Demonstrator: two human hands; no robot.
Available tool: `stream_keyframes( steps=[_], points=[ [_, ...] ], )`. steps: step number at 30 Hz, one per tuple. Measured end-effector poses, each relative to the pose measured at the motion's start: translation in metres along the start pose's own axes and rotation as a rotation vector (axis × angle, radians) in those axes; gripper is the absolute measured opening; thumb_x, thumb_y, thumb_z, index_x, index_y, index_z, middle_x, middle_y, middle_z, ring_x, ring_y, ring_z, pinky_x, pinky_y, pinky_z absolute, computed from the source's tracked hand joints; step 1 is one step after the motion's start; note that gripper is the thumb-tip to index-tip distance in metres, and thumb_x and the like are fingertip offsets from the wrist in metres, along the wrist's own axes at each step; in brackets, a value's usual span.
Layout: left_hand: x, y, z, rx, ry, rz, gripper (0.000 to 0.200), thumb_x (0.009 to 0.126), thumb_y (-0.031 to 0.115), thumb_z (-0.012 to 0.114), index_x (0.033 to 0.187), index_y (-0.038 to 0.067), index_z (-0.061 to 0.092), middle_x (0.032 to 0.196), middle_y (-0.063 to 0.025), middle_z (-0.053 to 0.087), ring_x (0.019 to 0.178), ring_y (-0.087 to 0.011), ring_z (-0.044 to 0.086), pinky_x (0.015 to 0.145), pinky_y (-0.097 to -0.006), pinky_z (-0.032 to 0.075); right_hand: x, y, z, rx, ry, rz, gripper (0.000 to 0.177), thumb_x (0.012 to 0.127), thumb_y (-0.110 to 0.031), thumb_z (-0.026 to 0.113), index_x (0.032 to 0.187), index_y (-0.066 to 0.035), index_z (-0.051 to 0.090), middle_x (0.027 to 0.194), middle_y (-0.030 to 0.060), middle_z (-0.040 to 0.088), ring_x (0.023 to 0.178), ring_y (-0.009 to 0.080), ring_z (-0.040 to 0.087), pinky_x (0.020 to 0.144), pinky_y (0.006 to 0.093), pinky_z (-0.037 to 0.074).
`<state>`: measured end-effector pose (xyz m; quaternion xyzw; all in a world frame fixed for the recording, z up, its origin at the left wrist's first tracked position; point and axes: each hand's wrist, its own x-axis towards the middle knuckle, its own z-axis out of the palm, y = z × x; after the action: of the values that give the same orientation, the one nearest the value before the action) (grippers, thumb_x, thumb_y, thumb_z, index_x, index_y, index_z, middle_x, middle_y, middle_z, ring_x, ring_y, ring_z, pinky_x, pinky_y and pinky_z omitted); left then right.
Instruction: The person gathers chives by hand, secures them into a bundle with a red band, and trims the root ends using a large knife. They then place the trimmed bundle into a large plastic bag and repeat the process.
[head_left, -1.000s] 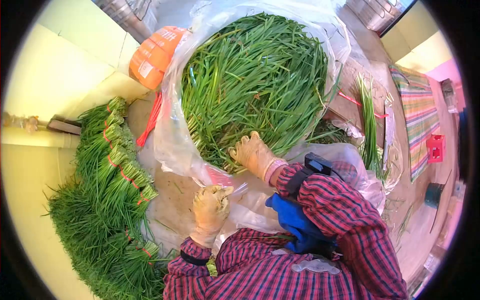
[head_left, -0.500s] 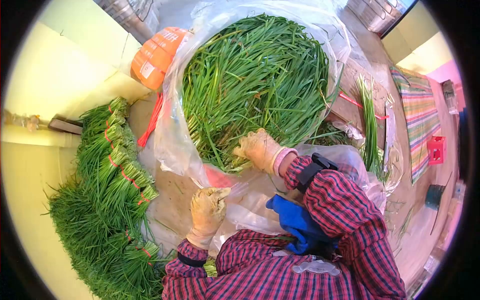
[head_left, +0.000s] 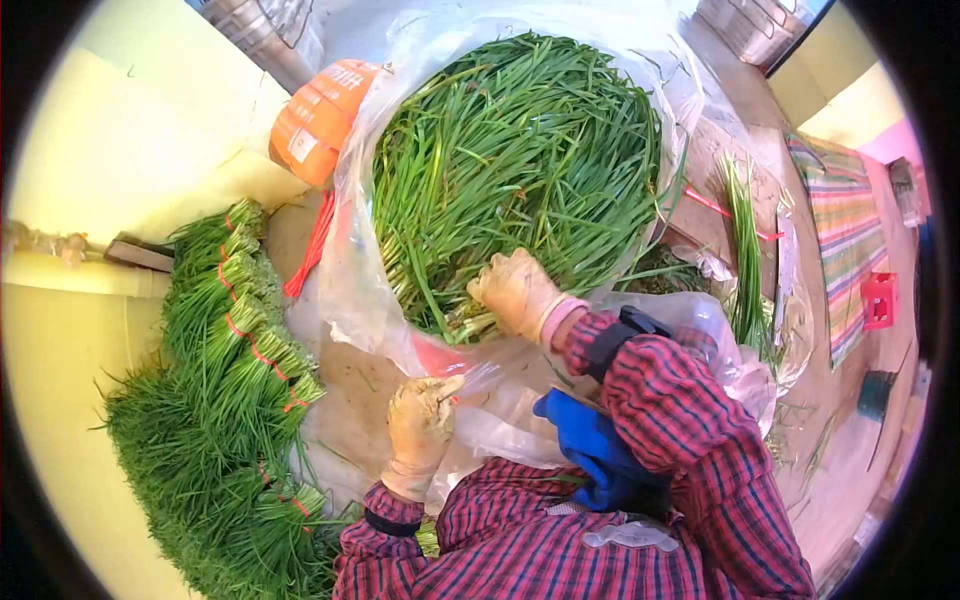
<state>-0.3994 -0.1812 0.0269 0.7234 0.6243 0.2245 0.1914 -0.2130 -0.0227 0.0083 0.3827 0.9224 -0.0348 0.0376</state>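
Long green garlic chives (head_left: pixel 520 170) fill a large clear plastic bag (head_left: pixel 350 270) in front of me. At the near edge of the heap, my right hand (head_left: pixel 515 292), in a pale glove, has its fingers curled down onto the chive stems; the fingertips are partly hidden. Lower left, my left hand (head_left: pixel 420 425), also gloved, is closed in a fist in front of the bag. A tiny reddish bit shows by its fingers, but I cannot make out what it is. Tied chive bundles (head_left: pixel 265 360) are stacked left of my left hand.
An orange bag (head_left: pixel 320 120) and red ties (head_left: pixel 313 245) are beside the clear bag. Right of it, a loose bunch of chives (head_left: pixel 745 265) lies by a board (head_left: pixel 700 225). Further right are a striped cloth (head_left: pixel 845 235) and a pink crate (head_left: pixel 879 300). Blue cloth (head_left: pixel 590 445) covers my lap.
My right hand has shifted slightly away from me along the chives. My left fist looks nearly unchanged. The whole view has moved a little.
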Motion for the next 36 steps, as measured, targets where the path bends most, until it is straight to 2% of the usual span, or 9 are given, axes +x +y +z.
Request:
stream_keyframes(
  steps=[7, 11, 15, 17, 25, 28, 30, 31, 36],
  points=[
    [0.010, 0.003, -0.009, -0.045, 0.023, -0.118, 0.035, 0.076, 0.005, 0.068, 0.111, 0.012, 0.069, 0.097, -0.0095, 0.063, 0.084, -0.0251, 0.060, 0.075, -0.0363, 0.049, -0.026, 0.058, -0.082, 0.656, 0.397, 0.082, 0.041, 0.066, -0.022, 0.077, 0.102, -0.009, 0.065, 0.091, 0.0136, 0.064, 0.092, 0.0344, 0.059, 0.082, 0.0426, 0.049],
    [0.048, 0.060, -0.047, -0.232, 0.089, -0.275, 0.051, 0.077, 0.011, 0.074, 0.125, 0.005, 0.057, 0.107, -0.0128, 0.060, 0.085, -0.0243, 0.060, 0.079, -0.0348, 0.050, -0.030, 0.072, -0.093, 0.915, 0.525, 0.150, 0.032, 0.067, -0.019, 0.078, 0.091, -0.008, 0.060, 0.085, 0.0128, 0.060, 0.082, 0.0350, 0.055, 0.074, 0.0407, 0.046],
    [0.094, 0.078, -0.006, -0.454, 0.228, -0.076, 0.061, 0.076, 0.010, 0.079, 0.129, 0.001, 0.051, 0.114, -0.0104, 0.057, 0.090, -0.0208, 0.060, 0.082, -0.0316, 0.050, -0.037, 0.070, -0.099, 0.730, 0.490, 0.089, 0.037, 0.071, -0.014, 0.077, 0.105, -0.008, 0.063, 0.095, 0.0093, 0.062, 0.089, 0.0284, 0.056, 0.082, 0.0372, 0.046],
    [0.114, 0.071, 0.027, -1.137, 0.084, -0.135, 0.068, 0.075, 0.009, 0.081, 0.133, 0.001, 0.046, 0.121, -0.0089, 0.057, 0.101, -0.0188, 0.059, 0.089, -0.0304, 0.049, -0.039, 0.070, -0.102, 0.783, 0.537, 0.094, 0.035, 0.070, -0.019, 0.078, 0.100, -0.009, 0.062, 0.091, 0.0100, 0.061, 0.088, 0.0309, 0.055, 0.080, 0.0388, 0.045],
    [0.163, 0.064, 0.070, -1.530, 0.126, -0.009, 0.099, 0.075, 0.001, 0.078, 0.153, 0.008, 0.016, 0.138, -0.0110, 0.046, 0.121, -0.0224, 0.051, 0.097, -0.0347, 0.049, -0.038, 0.076, -0.091, 0.906, 0.584, 0.044, 0.036, 0.069, -0.025, 0.080, 0.094, -0.008, 0.060, 0.090, 0.0116, 0.059, 0.089, 0.0342, 0.055, 0.079, 0.0404, 0.046],
    [0.169, 0.076, 0.052, -1.528, 0.136, 0.049, 0.089, 0.080, 0.020, 0.076, 0.150, 0.006, 0.023, 0.139, -0.0097, 0.046, 0.121, -0.0210, 0.050, 0.103, -0.0369, 0.042, -0.043, 0.073, -0.089, 0.957, 0.592, 0.065, 0.038, 0.069, -0.025, 0.081, 0.095, -0.007, 0.061, 0.093, 0.0118, 0.061, 0.090, 0.0331, 0.057, 0.080, 0.0392, 0.047],
    [0.173, 0.080, 0.054, -1.493, 0.199, 0.083, 0.076, 0.084, 0.015, 0.072, 0.146, 0.004, 0.030, 0.138, -0.0103, 0.047, 0.122, -0.0221, 0.050, 0.104, -0.0367, 0.042, -0.047, 0.066, -0.092, 1.565, 0.646, 0.113, 0.041, 0.069, -0.025, 0.082, 0.098, -0.006, 0.063, 0.098, 0.0130, 0.062, 0.091, 0.0315, 0.059, 0.081, 0.0374, 0.048],
    [0.176, 0.083, 0.055, -1.456, 0.262, 0.117, 0.064, 0.087, 0.010, 0.067, 0.142, 0.002, 0.037, 0.137, -0.0109, 0.048, 0.123, -0.0233, 0.050, 0.104, -0.0365, 0.042, -0.049, 0.079, -0.098, 0.891, 0.780, 0.050, 0.043, 0.070, -0.026, 0.082, 0.103, -0.006, 0.064, 0.102, 0.0138, 0.063, 0.091, 0.0303, 0.059, 0.082, 0.0366, 0.048],
    [0.181, 0.097, 0.048, -1.510, 0.283, 0.109, 0.061, 0.087, 0.012, 0.068, 0.141, 0.002, 0.039, 0.135, -0.0098, 0.050, 0.122, -0.0225, 0.050, 0.105, -0.0371, 0.041, -0.048, 0.079, -0.104, 1.053, 0.737, 0.187, 0.044, 0.070, -0.025, 0.081, 0.105, -0.006, 0.064, 0.103, 0.0135, 0.063, 0.093, 0.0323, 0.058, 0.084, 0.0371, 0.048]
  ],
)
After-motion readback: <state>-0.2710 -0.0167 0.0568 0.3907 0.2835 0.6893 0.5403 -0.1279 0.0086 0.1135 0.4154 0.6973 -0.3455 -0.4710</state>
